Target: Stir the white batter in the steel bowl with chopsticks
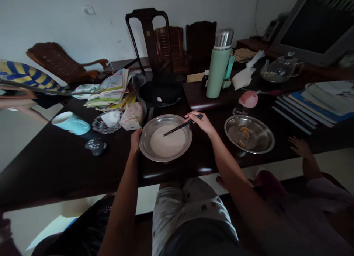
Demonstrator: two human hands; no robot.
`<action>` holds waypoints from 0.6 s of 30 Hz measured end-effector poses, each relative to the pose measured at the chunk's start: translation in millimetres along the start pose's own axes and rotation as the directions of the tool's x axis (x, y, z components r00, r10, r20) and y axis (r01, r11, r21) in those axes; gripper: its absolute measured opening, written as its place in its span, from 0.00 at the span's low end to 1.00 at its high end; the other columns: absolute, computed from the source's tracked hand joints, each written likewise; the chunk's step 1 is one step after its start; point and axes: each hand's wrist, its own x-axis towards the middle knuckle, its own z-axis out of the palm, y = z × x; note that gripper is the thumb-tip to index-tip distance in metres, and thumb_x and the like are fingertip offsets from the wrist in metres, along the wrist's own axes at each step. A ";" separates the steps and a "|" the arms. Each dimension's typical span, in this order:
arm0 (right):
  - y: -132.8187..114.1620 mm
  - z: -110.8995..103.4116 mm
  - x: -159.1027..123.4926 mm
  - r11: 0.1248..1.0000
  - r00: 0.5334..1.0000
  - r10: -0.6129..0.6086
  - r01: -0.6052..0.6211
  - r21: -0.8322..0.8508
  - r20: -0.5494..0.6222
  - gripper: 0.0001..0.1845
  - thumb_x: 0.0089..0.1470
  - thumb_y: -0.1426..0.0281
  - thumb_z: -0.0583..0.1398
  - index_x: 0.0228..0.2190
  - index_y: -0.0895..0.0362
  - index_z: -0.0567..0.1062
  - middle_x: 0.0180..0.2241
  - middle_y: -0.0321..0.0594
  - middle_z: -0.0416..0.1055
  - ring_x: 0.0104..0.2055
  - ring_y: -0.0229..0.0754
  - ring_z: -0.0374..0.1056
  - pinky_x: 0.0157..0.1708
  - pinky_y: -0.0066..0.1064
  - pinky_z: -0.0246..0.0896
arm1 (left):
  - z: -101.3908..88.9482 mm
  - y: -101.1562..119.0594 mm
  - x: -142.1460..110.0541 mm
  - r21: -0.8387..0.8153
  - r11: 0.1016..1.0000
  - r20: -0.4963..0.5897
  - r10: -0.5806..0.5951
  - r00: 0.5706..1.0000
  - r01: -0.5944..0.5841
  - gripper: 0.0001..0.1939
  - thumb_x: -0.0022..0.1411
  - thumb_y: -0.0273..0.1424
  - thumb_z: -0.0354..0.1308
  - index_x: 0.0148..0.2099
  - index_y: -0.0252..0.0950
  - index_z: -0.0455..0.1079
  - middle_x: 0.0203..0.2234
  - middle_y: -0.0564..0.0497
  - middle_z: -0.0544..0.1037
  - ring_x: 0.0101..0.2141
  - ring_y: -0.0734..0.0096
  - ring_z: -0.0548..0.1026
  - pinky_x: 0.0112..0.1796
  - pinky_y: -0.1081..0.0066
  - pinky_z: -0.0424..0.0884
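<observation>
A round metal bowl [144, 150] stands on the dark table in front of me, with a pale, smooth batter-like liquid [166, 147] in it. My left hand [135, 140] grips the bowl's left rim, its fingers partly hidden behind the edge. Dark chopsticks [179, 126] are in my right hand [203, 121], above the bowl's right side. Their tips point down and left to the liquid; whether they touch it I cannot tell. A second metal bowl [260, 141], to the right, holds a few yellowish pieces [245, 130].
At left are a light-blue mug [72, 123], a glass dish [101, 126] and a dark paw-print object [95, 146]. A green thermos [218, 70] stands behind; books [312, 108] lie right. Another person's hand [301, 147] rests at the right table edge; someone else is at far left.
</observation>
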 end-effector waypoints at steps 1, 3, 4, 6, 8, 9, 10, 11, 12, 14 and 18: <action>0.1 -1.0 0.0 1.000 1.000 0.000 0.000 0.006 -0.030 0.22 0.57 0.51 0.58 0.34 0.56 0.78 0.28 0.40 0.80 0.32 0.40 0.73 0.27 0.28 0.58 | 0.0 0.3 -0.1 0.001 1.000 0.000 0.000 1.000 0.000 0.14 0.55 0.33 0.50 0.20 0.37 0.54 0.15 0.57 0.57 0.21 0.76 0.54 0.23 0.75 0.54; -0.1 -1.4 -0.2 1.000 0.999 0.011 -0.010 0.019 -0.030 0.22 0.57 0.51 0.57 0.34 0.56 0.78 0.26 0.39 0.79 0.30 0.40 0.72 0.26 0.28 0.57 | -0.1 1.5 -0.6 0.006 1.000 -0.002 0.003 1.000 -0.003 0.14 0.56 0.32 0.50 0.20 0.37 0.54 0.15 0.57 0.57 0.21 0.76 0.54 0.22 0.75 0.54; -0.3 -0.8 -0.4 1.000 1.000 0.018 -0.017 0.021 -0.003 0.22 0.57 0.51 0.57 0.34 0.56 0.78 0.25 0.39 0.79 0.30 0.40 0.72 0.26 0.29 0.57 | -0.1 2.3 -0.9 0.009 1.000 -0.004 0.006 1.000 -0.006 0.14 0.56 0.31 0.50 0.20 0.37 0.55 0.15 0.57 0.57 0.21 0.75 0.55 0.22 0.75 0.54; -0.7 1.1 -0.9 0.999 0.997 0.031 -0.032 0.015 0.072 0.22 0.57 0.50 0.58 0.36 0.56 0.78 0.28 0.39 0.80 0.33 0.41 0.73 0.28 0.29 0.59 | 0.0 3.9 -1.6 0.015 1.000 -0.005 0.010 1.000 -0.010 0.14 0.56 0.31 0.51 0.20 0.37 0.56 0.16 0.56 0.58 0.22 0.75 0.56 0.23 0.75 0.55; -0.8 2.0 -1.1 1.000 0.995 0.031 -0.031 -0.002 0.090 0.22 0.56 0.50 0.58 0.37 0.55 0.78 0.31 0.40 0.81 0.36 0.42 0.74 0.30 0.29 0.61 | 0.4 4.8 -1.9 0.017 1.000 -0.005 0.012 1.000 -0.012 0.14 0.56 0.30 0.51 0.19 0.37 0.56 0.16 0.56 0.58 0.22 0.75 0.56 0.22 0.75 0.55; -0.8 1.7 -1.2 1.000 0.997 0.027 -0.027 -0.010 0.066 0.22 0.56 0.50 0.58 0.37 0.55 0.78 0.32 0.40 0.81 0.36 0.42 0.74 0.30 0.29 0.61 | 0.7 5.0 -1.8 0.018 1.000 -0.005 0.013 1.000 -0.013 0.14 0.56 0.30 0.51 0.19 0.37 0.56 0.16 0.56 0.58 0.22 0.75 0.56 0.23 0.74 0.55; -0.7 0.9 -1.3 1.000 0.999 0.021 -0.021 -0.015 0.029 0.22 0.56 0.50 0.58 0.36 0.55 0.78 0.31 0.40 0.81 0.36 0.42 0.74 0.30 0.30 0.60 | 1.0 4.9 -1.5 0.018 1.000 -0.006 0.014 1.000 -0.014 0.15 0.57 0.31 0.51 0.19 0.37 0.56 0.16 0.56 0.58 0.22 0.75 0.56 0.23 0.74 0.55; -0.6 0.0 -1.4 1.000 1.000 0.015 -0.016 -0.015 -0.012 0.22 0.56 0.50 0.57 0.36 0.55 0.78 0.30 0.40 0.81 0.34 0.41 0.73 0.29 0.29 0.60 | 1.3 4.8 -1.2 0.020 1.000 -0.007 0.016 1.000 -0.016 0.15 0.57 0.31 0.51 0.19 0.37 0.56 0.16 0.56 0.58 0.22 0.75 0.56 0.23 0.74 0.54; -0.6 -0.7 -1.5 1.000 0.999 0.012 -0.012 -0.013 -0.041 0.23 0.57 0.50 0.57 0.35 0.56 0.78 0.28 0.40 0.80 0.33 0.41 0.73 0.28 0.29 0.59 | 1.5 4.5 -0.9 0.020 1.000 -0.007 0.016 1.000 -0.016 0.15 0.57 0.31 0.52 0.19 0.37 0.55 0.16 0.56 0.58 0.22 0.75 0.56 0.23 0.74 0.54; -0.8 -0.4 -1.7 1.000 0.999 0.016 -0.016 -0.001 -0.032 0.22 0.58 0.50 0.57 0.34 0.56 0.78 0.26 0.40 0.80 0.30 0.40 0.72 0.27 0.29 0.58 | 1.1 3.9 -0.8 0.011 1.000 -0.004 0.005 1.000 -0.005 0.16 0.56 0.31 0.53 0.19 0.37 0.55 0.15 0.56 0.58 0.21 0.75 0.56 0.22 0.74 0.54; -0.9 3.7 -1.4 0.999 0.994 0.034 -0.034 0.001 0.102 0.22 0.56 0.49 0.58 0.36 0.55 0.79 0.31 0.40 0.81 0.35 0.42 0.74 0.29 0.29 0.60 | -2.6 2.7 -3.6 -0.017 1.000 -0.002 -0.021 1.000 0.021 0.15 0.56 0.33 0.52 0.19 0.37 0.55 0.15 0.56 0.58 0.21 0.76 0.57 0.22 0.75 0.55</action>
